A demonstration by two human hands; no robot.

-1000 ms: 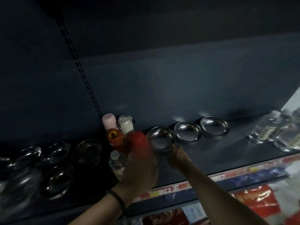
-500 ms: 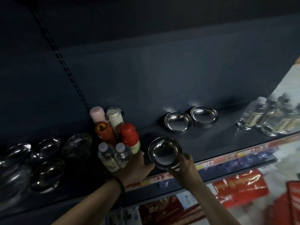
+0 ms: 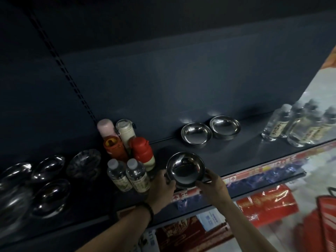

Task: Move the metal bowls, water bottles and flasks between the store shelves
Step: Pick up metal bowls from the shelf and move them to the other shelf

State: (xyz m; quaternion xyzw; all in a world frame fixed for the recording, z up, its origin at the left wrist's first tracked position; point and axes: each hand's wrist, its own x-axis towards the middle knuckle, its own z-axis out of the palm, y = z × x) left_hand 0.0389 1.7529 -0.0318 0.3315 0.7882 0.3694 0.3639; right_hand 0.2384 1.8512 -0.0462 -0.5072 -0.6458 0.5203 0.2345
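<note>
Head view, looking down along a dark store shelf [image 3: 236, 160]. I see both hands on one small metal bowl [image 3: 185, 169] at the shelf's front lip, tilted toward me so its hollow shows. My left hand [image 3: 161, 186] curls its fingers against the bowl's left rim; my right hand [image 3: 213, 186] grips the right rim from below, fingers closed on the steel.

I judge the step in hand to be carrying this bowl off, or setting it down at, the front of the shelf; I cannot tell which. Either way the next move calls for a level, two-handed carry clear of the lip.

Just left of the bowl stand two small water bottles [image 3: 128, 176], and behind them a tight cluster of flasks, the nearest with a red cap [image 3: 142, 151]. That side is crowded; a leftward swing could knock them. Two more steel bowls [image 3: 211, 132] sit touching at the back wall, well apart from my hands. More bottles [image 3: 298, 124] stand far right. Between them the shelf is bare, giving open room to the right.

Dim bowls [image 3: 49, 179] fill the neighbouring bay on the left.
</note>
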